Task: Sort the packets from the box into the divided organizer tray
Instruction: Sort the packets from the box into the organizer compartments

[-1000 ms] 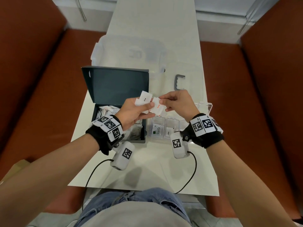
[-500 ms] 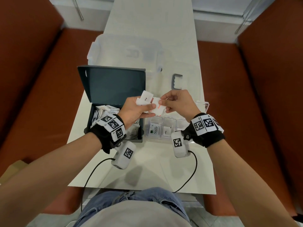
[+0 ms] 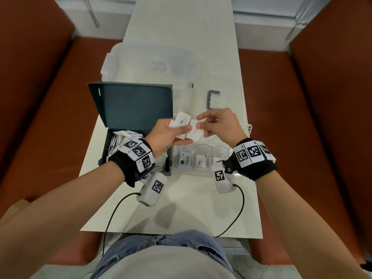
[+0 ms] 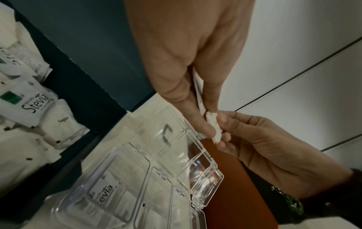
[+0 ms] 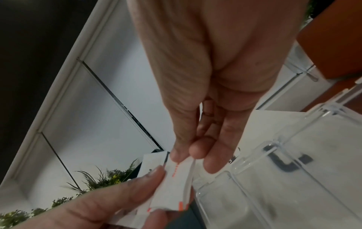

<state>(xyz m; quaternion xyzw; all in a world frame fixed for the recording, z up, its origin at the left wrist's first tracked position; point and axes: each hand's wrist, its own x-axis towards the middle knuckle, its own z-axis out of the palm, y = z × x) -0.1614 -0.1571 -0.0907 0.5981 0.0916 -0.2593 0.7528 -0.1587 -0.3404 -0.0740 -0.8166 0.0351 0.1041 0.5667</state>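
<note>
My left hand (image 3: 171, 133) holds a small fan of white packets (image 3: 182, 122) above the gap between the dark box (image 3: 128, 109) and the clear organizer tray (image 3: 201, 158). My right hand (image 3: 211, 125) pinches the top edge of a red-printed packet (image 3: 194, 133) in that fan, seen edge-on in the left wrist view (image 4: 212, 124) and flat in the right wrist view (image 5: 174, 182). Several more packets (image 3: 120, 137) lie in the box. A Stevia packet (image 3: 186, 160) and a white packet (image 3: 201, 161) lie in separate tray compartments.
A large clear plastic bin (image 3: 149, 65) stands behind the box, and a grey clip (image 3: 212, 99) lies on the white table (image 3: 181, 208) behind my right hand. Brown bench seats (image 3: 291, 137) flank the table on both sides. Two wrist camera units hang over the near table.
Both hands stay together over the tray with the packets. My right fingers have shifted on the red-printed packet, which now sits a little further out of the fan.
</note>
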